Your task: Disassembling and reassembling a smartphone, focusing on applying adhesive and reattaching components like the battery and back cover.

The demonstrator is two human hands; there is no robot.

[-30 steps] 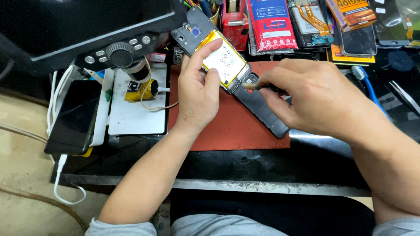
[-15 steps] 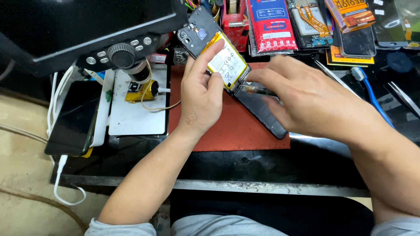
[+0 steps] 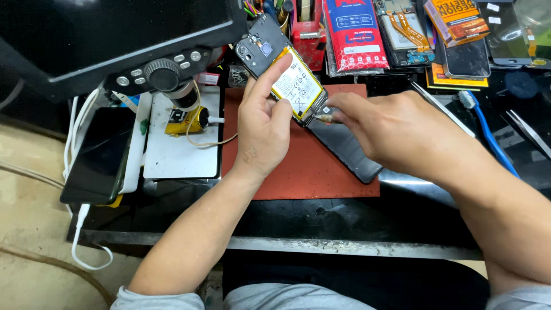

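My left hand (image 3: 261, 129) grips an opened phone (image 3: 267, 49) with its back cover off and tilts it up above the red mat (image 3: 310, 172). A white and yellow battery (image 3: 295, 86) shows inside the phone, my left index finger lying along it. My right hand (image 3: 396, 129) pinches a thin metal tool (image 3: 324, 119) whose tip touches the phone's lower end beside the battery. A dark flat phone panel (image 3: 350, 152) lies on the mat under my right hand.
A microscope (image 3: 166, 77) with a dark screen stands at the upper left over a white pad (image 3: 181, 152). A black phone (image 3: 97, 155) lies on the left on a cable. Packaged parts (image 3: 356, 34), a blue toothbrush (image 3: 488, 135) and tweezers (image 3: 439, 106) lie at the back right.
My left hand has raised the phone's lower end higher off the mat. My right hand has shifted left with the tool, its tip now at the battery's lower end.
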